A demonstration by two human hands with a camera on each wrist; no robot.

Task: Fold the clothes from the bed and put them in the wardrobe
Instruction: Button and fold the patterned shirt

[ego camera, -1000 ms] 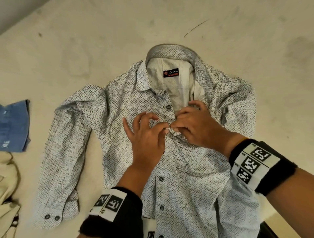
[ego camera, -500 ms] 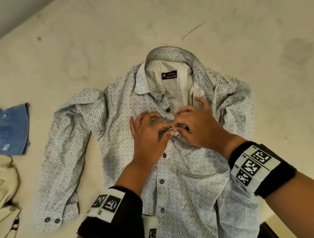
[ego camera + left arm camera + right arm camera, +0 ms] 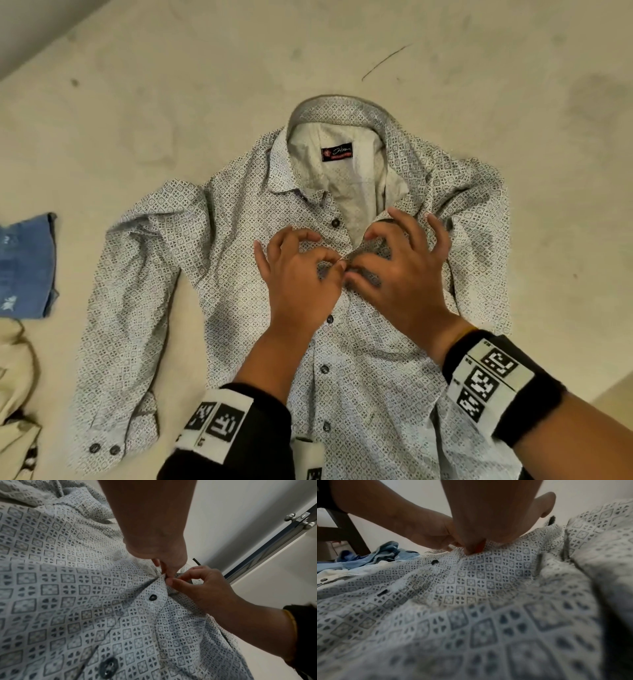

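My left hand (image 3: 301,277) and right hand (image 3: 400,274) meet at frame centre, thumb + forefinger tips of each pinching the front placket of the shirt (image 3: 191,274); other fingers are lifted and curled loosely. The left wrist view shows both pinches touching at one spot on the fabric edge (image 3: 163,576), just above a dark button (image 3: 152,597). The right wrist view is blurred close up, but I see the same pinch (image 3: 471,547). Black wristbands w/ printed marker tags sit on both forearms (image 3: 493,380).

The shirt lies face up, flat on the bed (image 3: 137,85), collar at 12 o'clock, hem toward me at 6. The bed cover is plain beige, w/ faint smudges and a thin dark line at approx 1 o'clock (image 3: 385,63). A pale wall strip shows at 10–11 o'clock.

Count: 1 shirt in hand, 1 blue denim piece (image 3: 25,267) at 9 o'clock, 1 cream garment (image 3: 13,377) at 8 o'clock, both apart from the shirt.

Shirt: white w/ small grey-blue diamond/square print, long sleeves, the one at 8 o'clock stretched out w/ 2 cuff buttons (image 3: 104,448), the other bunched at 3 o'clock. Collar open, black-red label (image 3: 336,154) inside. 5 dark front buttons visible in the head view; neck section unbuttoned.
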